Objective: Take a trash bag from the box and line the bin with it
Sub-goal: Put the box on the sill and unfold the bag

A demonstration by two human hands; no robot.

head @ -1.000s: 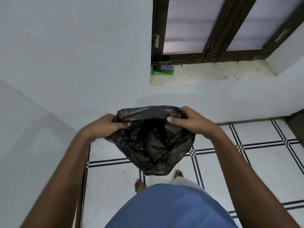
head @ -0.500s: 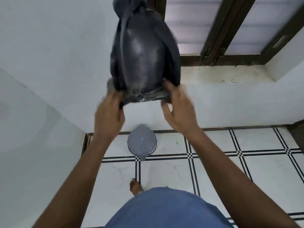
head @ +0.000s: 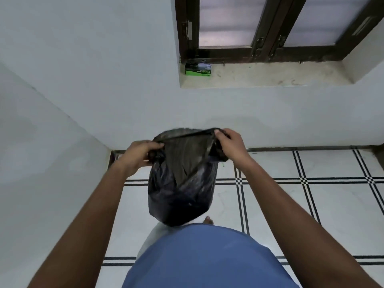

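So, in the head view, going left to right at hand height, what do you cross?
Left hand gripping the bag's rim → black trash bag hanging open between the hands → right hand pinching the rim's other side.

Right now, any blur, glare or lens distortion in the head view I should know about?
Head view: lighting soft and even, no hard shadows; frosted window dim, no glare. Wide-angle bend shows in the leaning window frame and splayed floor tile lines. Trash bag slightly motion-smeared near its mouth, with faint sheen. Left hand and right hand fairly sharp. Box print too small to read.
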